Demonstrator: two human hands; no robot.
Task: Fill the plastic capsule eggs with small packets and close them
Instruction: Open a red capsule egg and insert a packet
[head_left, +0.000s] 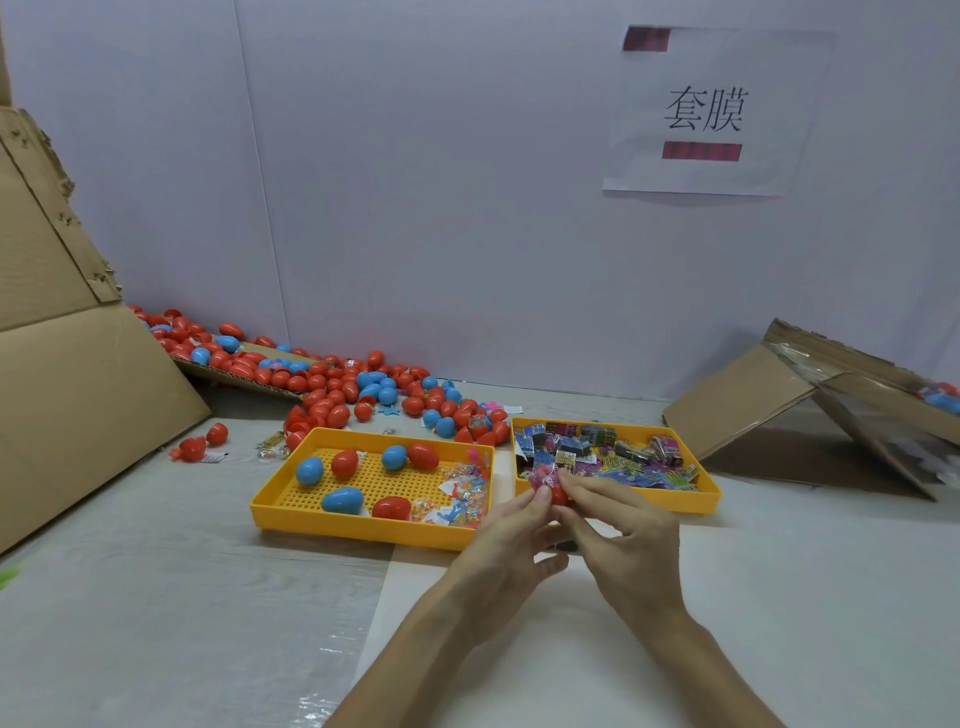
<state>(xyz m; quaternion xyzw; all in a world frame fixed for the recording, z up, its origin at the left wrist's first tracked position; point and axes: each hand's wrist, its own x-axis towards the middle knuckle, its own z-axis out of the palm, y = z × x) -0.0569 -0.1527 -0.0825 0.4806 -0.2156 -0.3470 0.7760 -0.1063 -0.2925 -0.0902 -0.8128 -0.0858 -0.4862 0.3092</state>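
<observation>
While the left hand (511, 530) grips a red capsule egg (559, 494), the right hand (623, 525) pinches it too, packet tray (707, 493) at twelve o'clock.

Yellow trays (363, 527) — red, blue eggs (343, 500).

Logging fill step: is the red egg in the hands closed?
Seemingly not: pink packet pokes out above the red egg, pinched by left hand and right hand.

A red capsule egg (560, 496), pink packet (542, 475) poking from it, is pinched between left hand (511, 538) and right hand (623, 530).
</observation>
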